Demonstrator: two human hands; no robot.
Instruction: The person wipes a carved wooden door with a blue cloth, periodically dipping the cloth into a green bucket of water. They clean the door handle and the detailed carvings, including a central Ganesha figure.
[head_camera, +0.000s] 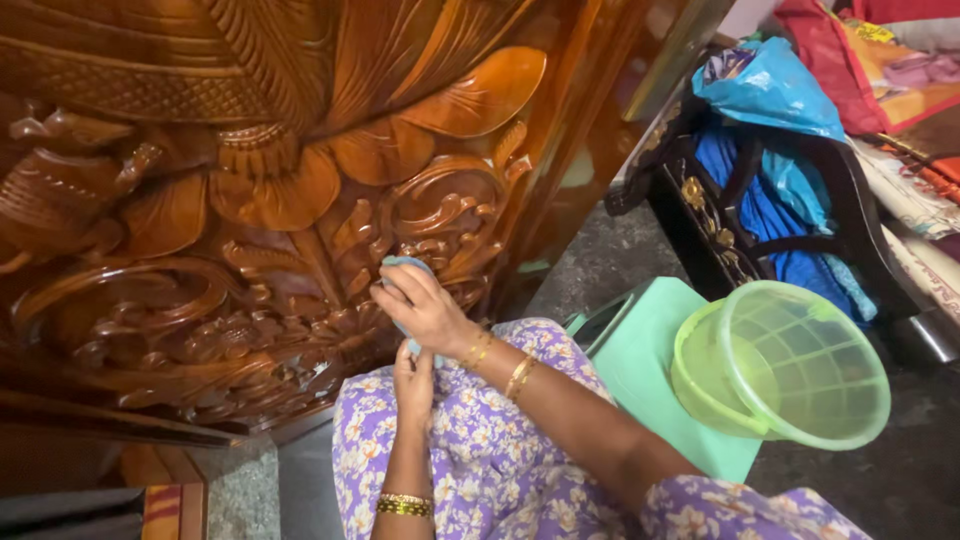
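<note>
While the right hand (420, 305) pinched a blue cloth (403, 266) against the carved door (250, 200), the left hand (413, 385) gripped its tail; short strokes suited the grooves.

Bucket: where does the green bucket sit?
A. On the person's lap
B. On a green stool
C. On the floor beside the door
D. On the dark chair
B: the bucket rests on the stool, to the right of the person's lap and in front of the chair.

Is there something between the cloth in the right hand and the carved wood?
Nothing visible. The right hand presses the pale blue cloth straight against the carved wood panel. The left hand holds the cloth's lower end, below.
</note>
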